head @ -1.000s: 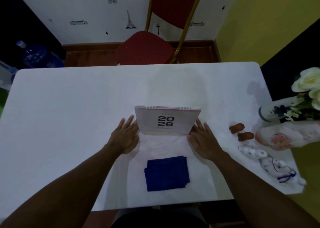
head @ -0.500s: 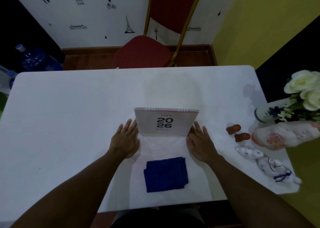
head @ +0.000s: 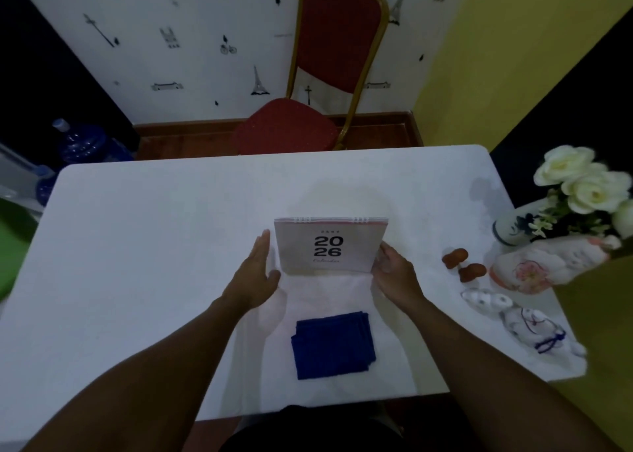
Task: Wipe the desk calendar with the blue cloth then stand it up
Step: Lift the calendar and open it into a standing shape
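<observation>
A grey desk calendar (head: 329, 246) marked 2026 stands upright at the middle of the white table (head: 154, 246), its spiral edge on top. My left hand (head: 256, 273) is raised beside its left edge, fingers apart, a small gap between them. My right hand (head: 394, 270) is at the calendar's right lower corner, fingers spread and touching or nearly touching it. The folded blue cloth (head: 334, 344) lies flat on the table near the front edge, between my forearms, with neither hand on it.
On the table's right side stand a vase of white flowers (head: 579, 194), a pink-patterned ceramic piece (head: 534, 270), two small brown objects (head: 462, 263) and white figurines (head: 513, 314). A red chair (head: 291, 126) is behind the table. A blue water bottle (head: 82, 143) stands at the left.
Both hands have lifted from lying flat on the table to edge-on beside the calendar. The calendar and cloth have kept their places; the camera tilted up slightly.
</observation>
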Motion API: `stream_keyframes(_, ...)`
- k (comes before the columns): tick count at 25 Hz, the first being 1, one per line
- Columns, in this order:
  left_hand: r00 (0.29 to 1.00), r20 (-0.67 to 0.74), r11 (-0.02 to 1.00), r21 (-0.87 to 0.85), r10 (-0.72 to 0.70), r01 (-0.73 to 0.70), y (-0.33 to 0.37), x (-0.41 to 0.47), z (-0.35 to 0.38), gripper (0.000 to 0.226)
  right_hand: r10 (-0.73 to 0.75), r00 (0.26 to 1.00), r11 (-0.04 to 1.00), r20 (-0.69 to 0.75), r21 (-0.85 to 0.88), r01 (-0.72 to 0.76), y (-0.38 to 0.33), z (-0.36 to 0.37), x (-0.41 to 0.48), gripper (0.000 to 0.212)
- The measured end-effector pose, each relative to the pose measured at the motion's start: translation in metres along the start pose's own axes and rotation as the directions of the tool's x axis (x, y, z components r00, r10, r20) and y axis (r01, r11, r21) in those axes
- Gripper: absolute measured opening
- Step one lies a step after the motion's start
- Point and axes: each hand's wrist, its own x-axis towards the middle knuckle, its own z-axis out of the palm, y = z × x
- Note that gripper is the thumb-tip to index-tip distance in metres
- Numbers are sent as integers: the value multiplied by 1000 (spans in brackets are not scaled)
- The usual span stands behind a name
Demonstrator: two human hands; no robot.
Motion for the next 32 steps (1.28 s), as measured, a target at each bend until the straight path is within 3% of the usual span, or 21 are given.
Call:
stream_keyframes(5, 991, -58, 945, -298, 120, -132, 33, -16, -7, 81, 10, 995, 981, -103, 194, 11, -23, 15, -16, 73)
stream_keyframes(10, 983, -117, 901, -397, 140, -176, 37, -14, -1, 72, 15, 991, 963, -132, 269, 21, -33, 26, -23, 76)
stream_keyframes(20, 980, -61, 905, -377, 188, -197, 107, 35, 6, 79, 67, 971, 927, -229, 375, 24, -43, -36, -4, 69)
stream_keyframes(25, 967, -33, 897, -366, 254, -248, 168, 80, 19, 79, 138, 930, 927, -340, 376, 0, -39, -93, 17, 75)
stream_keyframes(32, 959, 33, 891, -380, 283, -250, 237, 123, 58, 78, 232, 856, 856, -461, 515, 45, -7, -136, 28, 84)
